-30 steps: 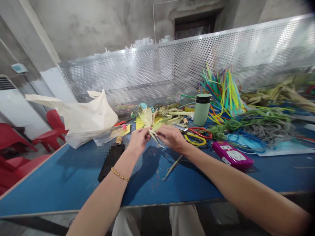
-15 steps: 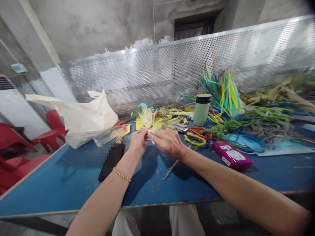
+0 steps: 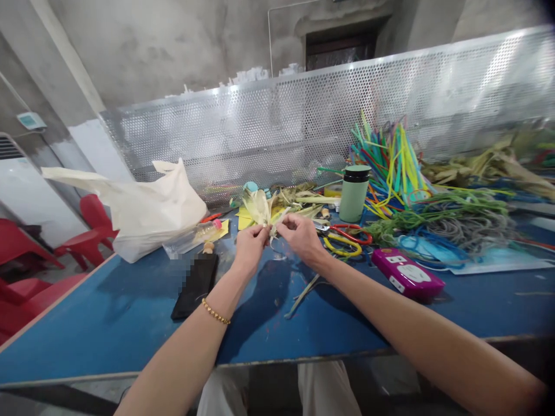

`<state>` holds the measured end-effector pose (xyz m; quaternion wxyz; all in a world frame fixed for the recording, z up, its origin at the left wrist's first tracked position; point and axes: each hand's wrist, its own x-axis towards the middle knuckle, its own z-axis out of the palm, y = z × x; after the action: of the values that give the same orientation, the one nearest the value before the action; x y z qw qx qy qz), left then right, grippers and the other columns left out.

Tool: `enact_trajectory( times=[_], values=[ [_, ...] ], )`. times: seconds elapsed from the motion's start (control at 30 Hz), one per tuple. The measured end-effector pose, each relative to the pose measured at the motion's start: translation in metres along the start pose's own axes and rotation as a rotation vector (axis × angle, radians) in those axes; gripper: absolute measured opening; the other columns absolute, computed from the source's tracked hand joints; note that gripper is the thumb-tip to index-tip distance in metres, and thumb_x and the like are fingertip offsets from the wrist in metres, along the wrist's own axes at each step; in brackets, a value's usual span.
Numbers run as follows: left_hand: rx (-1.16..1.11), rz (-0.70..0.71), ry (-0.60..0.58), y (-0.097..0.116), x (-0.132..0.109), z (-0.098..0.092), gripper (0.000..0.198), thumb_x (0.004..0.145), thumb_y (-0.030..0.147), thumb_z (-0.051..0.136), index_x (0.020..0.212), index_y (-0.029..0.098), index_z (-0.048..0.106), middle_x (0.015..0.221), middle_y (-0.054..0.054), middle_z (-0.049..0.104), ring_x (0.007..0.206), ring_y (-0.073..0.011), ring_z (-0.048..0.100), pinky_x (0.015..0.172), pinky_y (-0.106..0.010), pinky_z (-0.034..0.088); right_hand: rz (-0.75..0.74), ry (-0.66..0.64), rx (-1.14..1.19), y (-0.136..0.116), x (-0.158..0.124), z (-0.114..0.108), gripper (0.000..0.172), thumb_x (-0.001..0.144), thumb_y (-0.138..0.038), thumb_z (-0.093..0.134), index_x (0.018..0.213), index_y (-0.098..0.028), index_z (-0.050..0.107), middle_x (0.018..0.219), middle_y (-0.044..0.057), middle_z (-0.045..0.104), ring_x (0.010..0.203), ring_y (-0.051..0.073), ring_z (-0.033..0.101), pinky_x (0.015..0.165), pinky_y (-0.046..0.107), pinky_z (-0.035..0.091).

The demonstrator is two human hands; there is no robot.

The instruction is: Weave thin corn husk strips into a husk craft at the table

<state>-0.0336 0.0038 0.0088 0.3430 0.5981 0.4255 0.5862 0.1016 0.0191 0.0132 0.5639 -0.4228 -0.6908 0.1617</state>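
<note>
Pale corn husk pieces point(image 3: 259, 207) fan upward from the fingers of my left hand point(image 3: 251, 245), which pinches their gathered base. My right hand point(image 3: 301, 237) is close beside it on the right, thumb and fingertips pinched on a thin husk strip point(image 3: 281, 217). Scissors with red handles point(image 3: 353, 233) lie just right of my right hand, next to a yellow loop point(image 3: 344, 245). Behind my hands is a loose pile of dried husks point(image 3: 303, 193). A thin greenish strip point(image 3: 302, 296) lies on the table below my right hand.
The blue table point(image 3: 143, 329) holds a white plastic bag point(image 3: 151, 208) and a black phone point(image 3: 197, 287) at left. Right are a green cup point(image 3: 354, 196), a purple box point(image 3: 407, 273), colourful pipe cleaners point(image 3: 396, 164) and tangled cords point(image 3: 472, 216). Behind stands a perforated metal panel point(image 3: 277, 133).
My right hand has shifted slightly right and up, with its fingers drawn away from my left hand. The husks in my left hand have turned, and the large green-tinged leaf now looks narrower.
</note>
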Motion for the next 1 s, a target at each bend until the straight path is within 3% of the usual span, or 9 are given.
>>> enact_trajectory(
  times=[0.27, 0.43, 0.57, 0.63, 0.7, 0.83, 1.0],
  values=[
    [-0.189, -0.066, -0.104, 0.0, -0.001, 0.001, 0.032, 0.072, 0.039, 0.069, 0.053, 0.015, 0.057, 0.05, 0.0, 0.051, 0.052, -0.01, 0.043, 0.055, -0.026, 0.031, 0.139, 0.007, 0.17, 0.009, 0.001, 0.001, 0.015, 0.073, -0.032, 0.057, 0.068, -0.017, 0.056, 0.057, 0.0, 0.058, 0.052, 0.013, 0.052, 0.051, 0.025, 0.04],
    [-0.333, -0.163, -0.049, -0.005, 0.002, -0.002, 0.024, 0.067, 0.035, 0.073, 0.063, 0.013, 0.066, 0.05, 0.001, 0.051, 0.05, -0.0093, 0.043, 0.053, -0.025, 0.032, 0.085, -0.072, 0.275, 0.006, -0.001, 0.002, 0.016, 0.071, -0.032, 0.062, 0.073, -0.016, 0.061, 0.065, 0.002, 0.066, 0.058, 0.014, 0.059, 0.056, 0.025, 0.045],
    [-0.366, -0.155, 0.049, -0.006, 0.003, -0.002, 0.023, 0.067, 0.033, 0.073, 0.074, 0.011, 0.071, 0.051, 0.001, 0.053, 0.05, -0.009, 0.044, 0.053, -0.025, 0.031, 0.034, -0.145, 0.125, 0.003, -0.003, 0.001, 0.015, 0.076, -0.028, 0.061, 0.076, -0.015, 0.068, 0.064, 0.002, 0.066, 0.057, 0.014, 0.058, 0.055, 0.025, 0.043],
    [-0.417, -0.157, 0.091, -0.004, 0.003, 0.0, 0.023, 0.066, 0.032, 0.074, 0.074, 0.011, 0.071, 0.054, 0.0, 0.055, 0.051, -0.0087, 0.045, 0.053, -0.024, 0.032, -0.074, -0.105, 0.002, 0.001, -0.006, -0.002, 0.013, 0.08, -0.023, 0.06, 0.077, -0.016, 0.07, 0.068, 0.003, 0.067, 0.062, 0.015, 0.059, 0.059, 0.026, 0.043],
    [-0.488, -0.198, 0.116, -0.002, 0.002, 0.001, 0.019, 0.063, 0.028, 0.075, 0.071, 0.011, 0.07, 0.056, 0.001, 0.055, 0.051, -0.0079, 0.046, 0.053, -0.023, 0.032, -0.288, -0.072, -0.172, -0.002, -0.01, -0.005, 0.012, 0.083, -0.02, 0.059, 0.08, -0.017, 0.071, 0.078, 0.005, 0.068, 0.074, 0.016, 0.06, 0.068, 0.028, 0.042],
    [-0.613, -0.311, 0.145, 0.004, -0.001, 0.002, 0.011, 0.059, 0.017, 0.073, 0.064, 0.011, 0.065, 0.055, 0.002, 0.055, 0.05, -0.0059, 0.044, 0.051, -0.022, 0.032, -0.647, -0.136, -0.529, -0.008, -0.016, -0.009, 0.013, 0.089, -0.02, 0.057, 0.09, -0.019, 0.07, 0.088, 0.007, 0.067, 0.085, 0.019, 0.055, 0.076, 0.033, 0.034],
    [-0.664, -0.354, 0.203, 0.008, -0.001, 0.002, 0.007, 0.059, 0.011, 0.07, 0.061, 0.011, 0.063, 0.054, 0.002, 0.055, 0.048, -0.0047, 0.042, 0.049, -0.02, 0.031, -0.66, -0.08, -0.625, -0.01, -0.019, -0.007, 0.018, 0.093, -0.026, 0.053, 0.097, -0.019, 0.069, 0.09, 0.008, 0.063, 0.087, 0.021, 0.05, 0.076, 0.034, 0.03]
  ],
)
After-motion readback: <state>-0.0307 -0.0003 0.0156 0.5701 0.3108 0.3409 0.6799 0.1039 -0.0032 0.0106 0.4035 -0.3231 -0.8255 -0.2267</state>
